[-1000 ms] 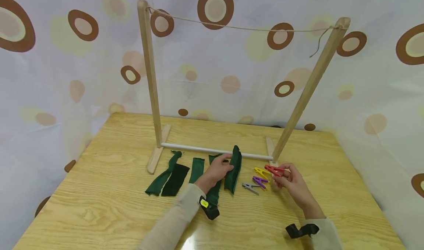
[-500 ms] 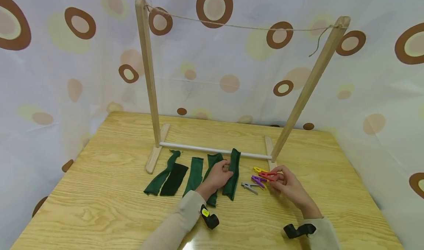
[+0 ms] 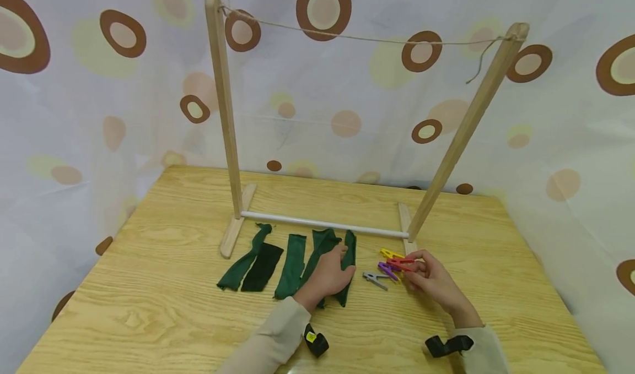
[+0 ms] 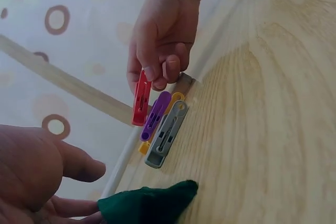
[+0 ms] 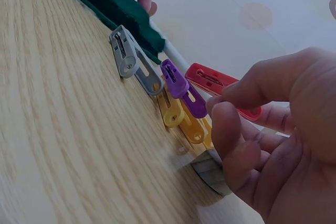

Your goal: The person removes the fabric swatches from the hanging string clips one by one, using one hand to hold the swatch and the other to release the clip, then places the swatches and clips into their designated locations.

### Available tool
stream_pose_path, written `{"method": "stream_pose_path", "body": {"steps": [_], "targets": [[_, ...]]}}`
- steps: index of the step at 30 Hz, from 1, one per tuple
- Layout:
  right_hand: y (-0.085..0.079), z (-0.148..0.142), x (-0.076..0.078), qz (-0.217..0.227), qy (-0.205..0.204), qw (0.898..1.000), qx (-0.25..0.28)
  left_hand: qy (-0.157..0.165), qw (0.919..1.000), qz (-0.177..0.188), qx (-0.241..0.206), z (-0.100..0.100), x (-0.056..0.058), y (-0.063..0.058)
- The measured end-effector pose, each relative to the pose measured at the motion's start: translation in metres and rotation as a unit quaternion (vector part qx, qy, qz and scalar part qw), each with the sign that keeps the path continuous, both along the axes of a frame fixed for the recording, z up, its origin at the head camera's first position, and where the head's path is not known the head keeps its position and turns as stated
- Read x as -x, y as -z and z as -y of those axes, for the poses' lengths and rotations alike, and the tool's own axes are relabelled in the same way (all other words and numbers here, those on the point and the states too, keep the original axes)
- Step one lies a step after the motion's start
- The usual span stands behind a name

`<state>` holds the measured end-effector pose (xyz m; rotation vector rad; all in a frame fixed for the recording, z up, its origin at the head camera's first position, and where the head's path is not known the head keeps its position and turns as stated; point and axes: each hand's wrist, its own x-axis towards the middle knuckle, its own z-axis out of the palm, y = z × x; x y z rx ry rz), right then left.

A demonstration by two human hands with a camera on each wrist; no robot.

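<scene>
My right hand [image 3: 434, 283] pinches a red clothespin [image 5: 212, 80] between thumb and fingers, close over the other pins. Beneath it lie a purple clothespin [image 5: 181, 87], yellow clothespins [image 5: 191, 124] and a grey clothespin [image 4: 167, 135]. My left hand [image 3: 328, 277] is over the rightmost green cloth strips, thumb apart from the fingers. In the left wrist view its fingers touch the edge of a green cloth strip [image 4: 147, 205], while the thumb stands free. Part of that strip and of the one beside it [image 3: 324, 242] is hidden under the hand.
A wooden frame with a left post [image 3: 225, 115], a right post [image 3: 466, 131] and a white bar [image 3: 317, 223] stands behind the cloths. A string [image 3: 342, 36] spans its top. More green strips [image 3: 292, 264] and a darker piece [image 3: 262, 267] lie to the left.
The rightmost cloth strip has come down flatter onto the table, and my left hand has shifted over it. My right hand has lowered the red clothespin to the other pins.
</scene>
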<state>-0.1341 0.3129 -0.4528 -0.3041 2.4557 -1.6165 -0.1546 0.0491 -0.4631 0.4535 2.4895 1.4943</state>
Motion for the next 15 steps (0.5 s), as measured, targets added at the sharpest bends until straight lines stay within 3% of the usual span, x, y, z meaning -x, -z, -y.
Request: {"method": "stream_pose_path", "body": {"steps": [4, 11, 15], "targets": [[0.000, -0.001, -0.001, 0.004, 0.008, 1.000, -0.012, 0.015, 0.9993, -0.014, 0.031, -0.001, -0.004, -0.003], [-0.001, -0.001, -0.002, 0.005, 0.012, 0.999, -0.036, 0.012, 0.9963, -0.035, 0.077, 0.002, -0.013, -0.013], [-0.001, 0.000, -0.002, 0.007, 0.021, 0.999, -0.045, 0.036, 0.9952, -0.031, 0.085, 0.007, -0.011, -0.017]]}}
